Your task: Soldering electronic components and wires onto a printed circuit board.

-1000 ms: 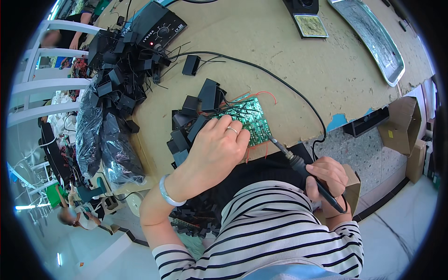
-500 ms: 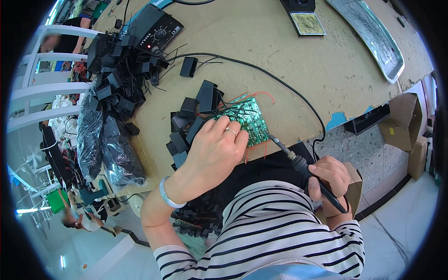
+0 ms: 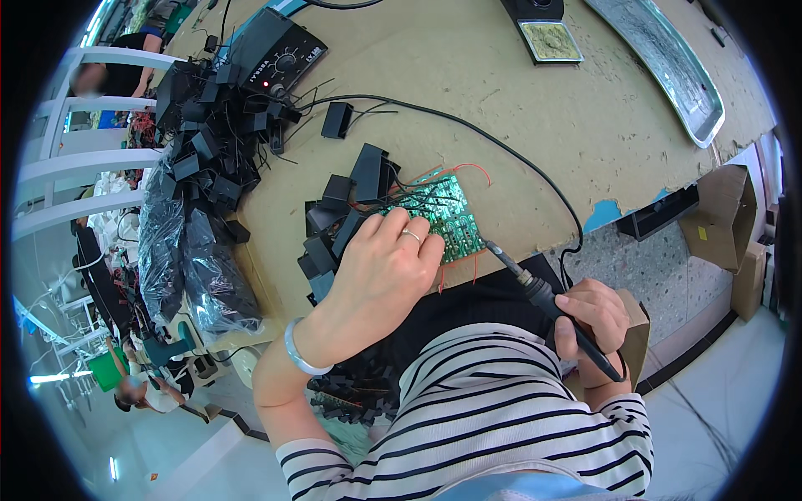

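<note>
A green circuit board (image 3: 451,213) lies near the table's front edge, with red wires at its edges and black wires across its top. My left hand (image 3: 393,255) is closed over the board's left part, fingers curled down; its fingertips and whatever they pinch are hidden. In my right hand (image 3: 593,317) is a soldering iron (image 3: 543,296), gripped by its black handle. Its metal tip points at the board's right edge; whether it touches I cannot tell. Black plastic housings (image 3: 369,171) with wires crowd the board's left side.
At the back left stands a black soldering station (image 3: 280,54), its cable (image 3: 501,142) arching across the table (image 3: 401,67) to the iron. A heap of black housings (image 3: 209,142) lies beside it. Farther right are a tip-cleaner tray (image 3: 550,42) and a metal tray (image 3: 668,71). Cardboard boxes (image 3: 723,217) stand beyond the table's right edge.
My right hand and the soldering iron have shifted very slightly to the right. My left hand and the board look the same.
</note>
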A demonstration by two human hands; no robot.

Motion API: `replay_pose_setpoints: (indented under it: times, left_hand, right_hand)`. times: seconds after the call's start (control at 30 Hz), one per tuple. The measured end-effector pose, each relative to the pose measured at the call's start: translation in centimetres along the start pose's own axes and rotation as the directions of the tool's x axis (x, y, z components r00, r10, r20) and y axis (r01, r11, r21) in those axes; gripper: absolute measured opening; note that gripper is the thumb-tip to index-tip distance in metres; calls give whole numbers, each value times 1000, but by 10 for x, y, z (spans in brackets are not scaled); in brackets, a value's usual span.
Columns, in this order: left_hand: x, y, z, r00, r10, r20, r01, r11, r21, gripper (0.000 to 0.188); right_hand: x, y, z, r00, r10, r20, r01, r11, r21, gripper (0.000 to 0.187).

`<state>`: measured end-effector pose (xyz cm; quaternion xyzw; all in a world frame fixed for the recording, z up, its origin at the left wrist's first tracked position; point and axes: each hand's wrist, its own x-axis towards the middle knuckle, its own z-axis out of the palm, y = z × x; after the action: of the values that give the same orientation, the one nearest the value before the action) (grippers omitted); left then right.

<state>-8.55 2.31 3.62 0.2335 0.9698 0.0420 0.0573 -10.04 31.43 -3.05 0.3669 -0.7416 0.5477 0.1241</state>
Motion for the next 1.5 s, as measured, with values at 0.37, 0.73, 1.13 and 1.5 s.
replay_pose_setpoints:
  times: [0.37, 0.73, 1.13, 1.5]
  left_hand:
    - [-37, -80, -35, 685, -556, -470, 507, 828, -240, 27]
    - [-39, -172, 18, 871, -183, -457, 337, 898, 284, 35]
    - [-25, -162, 39, 762, -434, -480, 322, 898, -300, 6]
    - [6, -36, -17, 984, -47, -169, -13, 941, -339, 15]
  right_hand:
    - [-7, 8, -6, 998, 10, -62, -13, 998, -55, 17]
    - [2, 3, -1, 999, -32, -21, 31, 999, -28, 18]
    - [7, 5, -2, 999, -20, -48, 17, 998, -52, 18]
    - [6, 7, 6, 999, 16, 35, -17, 1000, 5, 22]
